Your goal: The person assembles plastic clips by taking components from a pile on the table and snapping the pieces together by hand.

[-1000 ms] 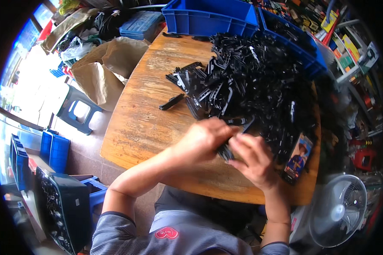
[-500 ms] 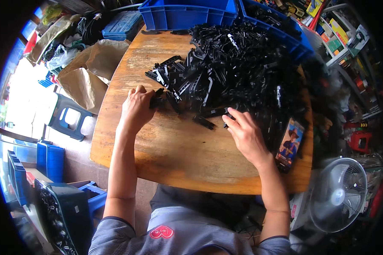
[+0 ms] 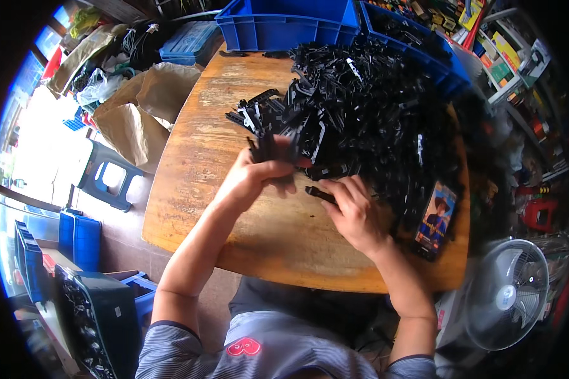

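Note:
A big heap of black plastic parts covers the far right half of a round wooden table. My left hand is closed around a bundle of several of these black parts, held just above the table at the heap's near edge. My right hand pinches a single black plastic part by its end, a little to the right of the left hand.
A phone with a lit picture lies at the table's right edge. Blue crates stand behind the table. Brown paper sacks and a blue stool are at the left, a white fan at the lower right.
My left hand has pulled back from the heap's left edge toward the middle with a bundle of parts. The right hand has picked up a single part and moved closer to the left hand.

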Motion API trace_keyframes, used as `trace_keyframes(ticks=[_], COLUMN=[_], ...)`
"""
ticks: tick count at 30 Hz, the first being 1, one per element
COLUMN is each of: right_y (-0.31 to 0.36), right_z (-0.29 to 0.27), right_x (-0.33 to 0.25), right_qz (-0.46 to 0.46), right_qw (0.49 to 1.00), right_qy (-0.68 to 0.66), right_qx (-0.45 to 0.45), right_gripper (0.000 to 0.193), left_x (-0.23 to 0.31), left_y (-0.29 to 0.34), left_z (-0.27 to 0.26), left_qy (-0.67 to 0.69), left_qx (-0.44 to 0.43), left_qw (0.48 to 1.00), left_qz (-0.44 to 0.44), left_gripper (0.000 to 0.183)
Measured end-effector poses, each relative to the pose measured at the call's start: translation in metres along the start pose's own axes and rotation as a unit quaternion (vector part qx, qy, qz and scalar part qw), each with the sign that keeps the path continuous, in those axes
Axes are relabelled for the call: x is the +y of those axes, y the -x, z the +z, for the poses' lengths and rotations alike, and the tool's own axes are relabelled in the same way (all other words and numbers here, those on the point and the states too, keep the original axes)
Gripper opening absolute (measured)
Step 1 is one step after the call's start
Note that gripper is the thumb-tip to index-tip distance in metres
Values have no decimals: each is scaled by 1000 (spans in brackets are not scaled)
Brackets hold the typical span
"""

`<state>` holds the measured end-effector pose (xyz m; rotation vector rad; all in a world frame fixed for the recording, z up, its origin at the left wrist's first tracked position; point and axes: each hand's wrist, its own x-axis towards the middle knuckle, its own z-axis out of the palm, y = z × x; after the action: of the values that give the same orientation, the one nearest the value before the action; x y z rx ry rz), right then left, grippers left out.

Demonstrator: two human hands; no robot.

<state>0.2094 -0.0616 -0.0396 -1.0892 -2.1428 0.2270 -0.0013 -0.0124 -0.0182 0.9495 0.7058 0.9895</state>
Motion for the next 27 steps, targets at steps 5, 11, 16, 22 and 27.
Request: trace_keyframes(ticks=[5, 11, 16, 22, 27], right_y=[0, -2, 0, 0, 1], right_z=[-20, -35, -37, -34, -33], right_x=[-2, -12, -8, -12, -12], right_qz=[27, 59, 49, 8, -13], right_qw=[1000, 990, 984, 993, 993], right_qy=[2, -124, -162, -105, -97], right_qx=[10, 35, 59, 61, 66], right_gripper=[27, 24, 18, 20, 26], left_x=[-22, -19, -24, -24, -23], left_y=[-3, 4, 9, 17, 17], left_z=[8, 23, 33, 38, 40], left_qy=[8, -114, -231, -409, -415], left_qx=[7, 6, -14, -69, -68], left_qw=[1000, 991, 970, 897, 894], left_qz=[-30, -70, -69, 155, 157], left_gripper=[25, 14, 15, 28, 27])
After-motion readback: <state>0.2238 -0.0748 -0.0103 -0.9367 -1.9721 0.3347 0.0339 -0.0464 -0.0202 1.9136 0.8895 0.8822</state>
